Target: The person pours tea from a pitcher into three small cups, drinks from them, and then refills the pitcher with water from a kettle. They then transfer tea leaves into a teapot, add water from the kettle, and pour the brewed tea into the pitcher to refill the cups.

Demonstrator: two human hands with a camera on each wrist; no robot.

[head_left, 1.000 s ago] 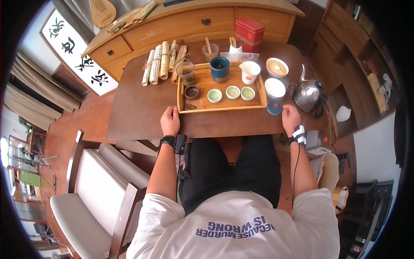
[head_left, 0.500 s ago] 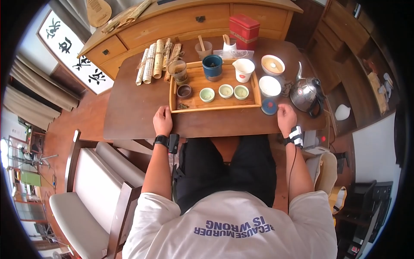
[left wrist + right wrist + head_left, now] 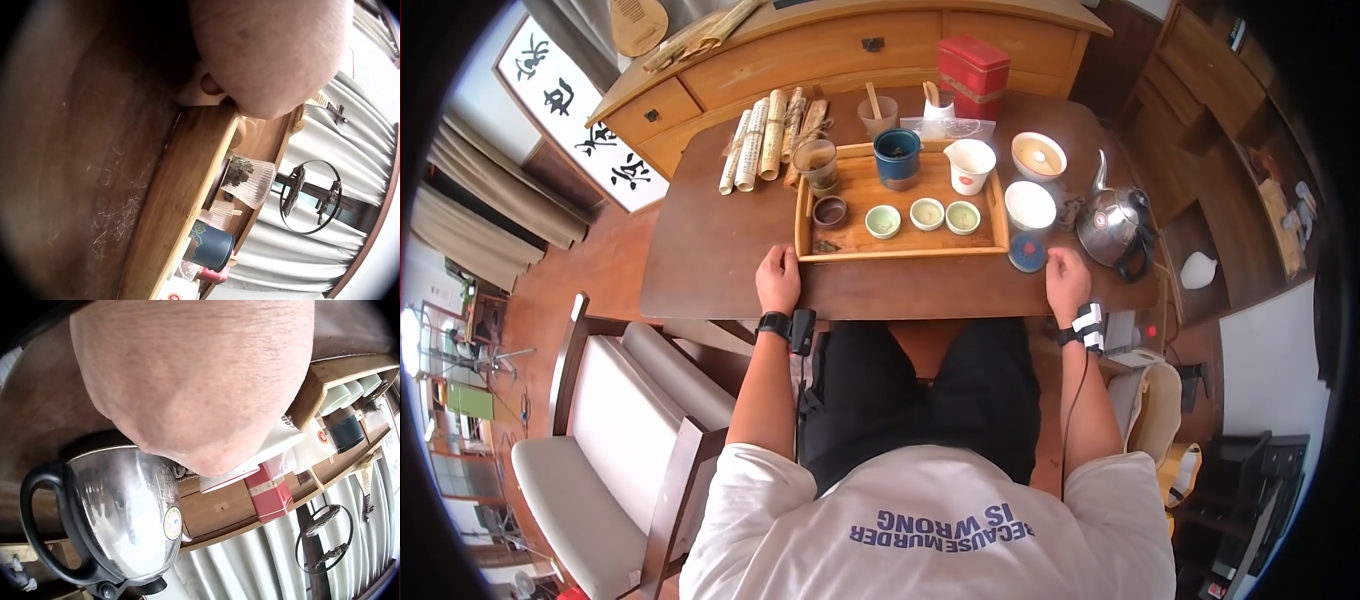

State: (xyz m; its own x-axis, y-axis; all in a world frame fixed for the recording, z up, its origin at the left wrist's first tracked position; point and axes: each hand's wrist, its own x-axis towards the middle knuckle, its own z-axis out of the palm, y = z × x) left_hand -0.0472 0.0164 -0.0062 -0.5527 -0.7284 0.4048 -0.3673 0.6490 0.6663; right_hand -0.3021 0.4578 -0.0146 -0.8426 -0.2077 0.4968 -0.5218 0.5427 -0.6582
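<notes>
My left hand (image 3: 779, 281) rests on the table by the near left corner of a wooden tray (image 3: 900, 255), fingers loosely curled and holding nothing. My right hand (image 3: 1067, 283) lies likewise beside a small round blue lid-like disc (image 3: 1027, 252), with the steel kettle (image 3: 125, 506) to its right. On the tray stand three pale green teacups, among them the middle cup (image 3: 927, 213), with a small dark brown cup (image 3: 830, 211) to their left. Behind them are a ribbed glass with a strainer (image 3: 815, 160), a dark blue pot (image 3: 897, 158) and a white pitcher (image 3: 970, 167).
Right of the tray stand a white bowl (image 3: 1030, 206) and a bowl of amber liquid (image 3: 1038, 157). Farther back are a red tin (image 3: 974, 75), a glass with a wooden stick (image 3: 878, 118) and a white utensil holder (image 3: 938, 110). Bamboo scrolls (image 3: 750, 145) lie at the back left.
The head view has shifted slightly. Both hands stay resting at the table's near side, and the tea things keep their places.
</notes>
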